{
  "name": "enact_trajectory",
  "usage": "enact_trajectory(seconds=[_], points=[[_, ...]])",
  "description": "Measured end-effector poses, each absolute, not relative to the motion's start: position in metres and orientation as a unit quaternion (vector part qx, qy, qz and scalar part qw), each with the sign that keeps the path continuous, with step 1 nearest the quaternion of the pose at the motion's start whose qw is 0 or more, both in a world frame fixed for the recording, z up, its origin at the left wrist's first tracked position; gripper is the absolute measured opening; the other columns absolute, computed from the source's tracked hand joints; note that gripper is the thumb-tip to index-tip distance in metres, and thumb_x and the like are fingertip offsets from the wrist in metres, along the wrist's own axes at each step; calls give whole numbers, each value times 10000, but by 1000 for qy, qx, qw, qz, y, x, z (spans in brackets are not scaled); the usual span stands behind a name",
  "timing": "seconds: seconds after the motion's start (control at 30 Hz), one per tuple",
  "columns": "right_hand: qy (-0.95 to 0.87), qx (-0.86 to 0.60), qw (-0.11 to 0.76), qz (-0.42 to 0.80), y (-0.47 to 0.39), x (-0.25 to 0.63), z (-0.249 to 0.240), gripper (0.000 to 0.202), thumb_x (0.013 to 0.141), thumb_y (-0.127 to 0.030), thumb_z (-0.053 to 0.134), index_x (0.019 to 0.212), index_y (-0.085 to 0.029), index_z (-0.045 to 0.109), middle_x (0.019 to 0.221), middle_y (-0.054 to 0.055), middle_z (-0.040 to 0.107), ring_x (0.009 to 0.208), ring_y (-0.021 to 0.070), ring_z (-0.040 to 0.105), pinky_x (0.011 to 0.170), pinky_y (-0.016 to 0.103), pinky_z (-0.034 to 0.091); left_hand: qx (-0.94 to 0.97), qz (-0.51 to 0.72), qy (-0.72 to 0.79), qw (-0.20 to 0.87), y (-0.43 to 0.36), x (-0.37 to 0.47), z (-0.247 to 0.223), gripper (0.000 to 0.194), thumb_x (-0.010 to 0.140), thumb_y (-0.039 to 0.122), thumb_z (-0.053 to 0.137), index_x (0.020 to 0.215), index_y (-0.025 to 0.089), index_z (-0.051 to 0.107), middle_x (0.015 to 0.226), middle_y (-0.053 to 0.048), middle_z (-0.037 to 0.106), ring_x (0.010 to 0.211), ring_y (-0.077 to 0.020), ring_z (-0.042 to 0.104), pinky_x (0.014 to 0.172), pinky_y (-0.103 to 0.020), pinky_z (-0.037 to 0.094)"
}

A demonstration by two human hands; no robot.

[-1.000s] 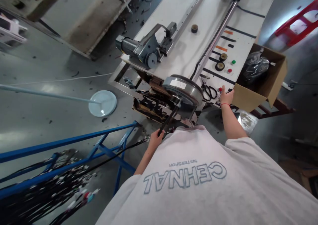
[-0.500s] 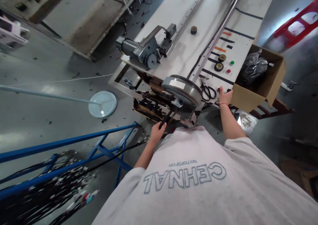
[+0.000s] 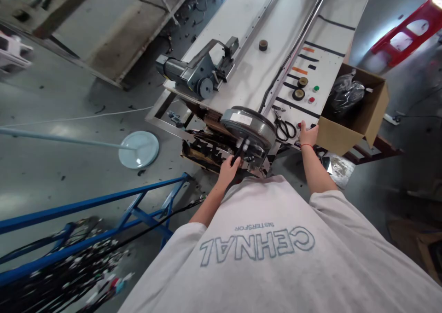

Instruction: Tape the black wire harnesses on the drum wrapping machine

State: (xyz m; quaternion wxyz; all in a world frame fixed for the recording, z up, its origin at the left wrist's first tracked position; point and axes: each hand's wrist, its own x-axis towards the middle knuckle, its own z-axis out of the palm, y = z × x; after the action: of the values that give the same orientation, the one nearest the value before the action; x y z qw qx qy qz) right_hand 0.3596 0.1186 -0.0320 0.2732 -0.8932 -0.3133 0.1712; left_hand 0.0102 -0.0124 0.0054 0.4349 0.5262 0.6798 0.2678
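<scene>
My left hand (image 3: 229,168) is closed around a black cable (image 3: 236,155) with pale connectors at its end. It sits just below the grey ring-shaped machine head (image 3: 253,124) at the near end of the bench. At the bench's right corner rests my right hand (image 3: 308,135), thumb at a red button (image 3: 299,125) and other fingers apart from it over the edge; nothing shows in its grasp. Black-handled scissors (image 3: 285,129) lie beside it, left of the thumb. A long black cable run (image 3: 272,89) follows the rail behind the ring.
A motor unit (image 3: 193,73) stands at the bench's left. Tape rolls (image 3: 299,94) lie by green and red buttons. A cardboard box (image 3: 375,106) with bagged material adjoins the right edge. Left are a blue rack (image 3: 93,200) with hanging harnesses and a round stand base (image 3: 138,149).
My left hand has moved up and right, bringing the black cable's end nearer the ring. My right hand stays at the bench corner by the red button. The view has shifted slightly.
</scene>
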Motion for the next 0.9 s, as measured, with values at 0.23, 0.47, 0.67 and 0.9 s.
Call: enact_trajectory(seconds=[0.23,0.47,0.67,0.9], points=[[-312,-895,271,169,117,358,-30,838,899,-641,523,1444,-17,393,1419,305,484,1324,397,494,1099,532,375,465,304,625,548,-3,23,1,508,934,647,381,672,216,443,500,47,393,470,-102,393,486,-238,361],[-314,-894,274,168,118,361,-35,859,851,-629,609,1443,-42,400,1434,293,485,1330,388,490,1098,525,381,454,298,641,542,-2,17,-4,532,934,671,361,679,213,453,488,55,367,431,-85,350,428,-230,295],[-312,-892,283,167,118,362,-36,803,903,-657,499,1433,-59,420,1417,278,504,1313,378,507,1084,525,388,462,297,588,594,3,8,-1,497,885,671,463,718,204,493,495,63,380,431,-83,348,431,-224,290],[-321,-890,275,169,118,360,-34,815,901,-641,509,1447,-48,388,1431,291,477,1332,379,485,1088,528,386,526,80,533,658,-31,-15,-20,384,729,554,688,633,187,632,677,-63,681,684,-191,610,682,-291,496]])
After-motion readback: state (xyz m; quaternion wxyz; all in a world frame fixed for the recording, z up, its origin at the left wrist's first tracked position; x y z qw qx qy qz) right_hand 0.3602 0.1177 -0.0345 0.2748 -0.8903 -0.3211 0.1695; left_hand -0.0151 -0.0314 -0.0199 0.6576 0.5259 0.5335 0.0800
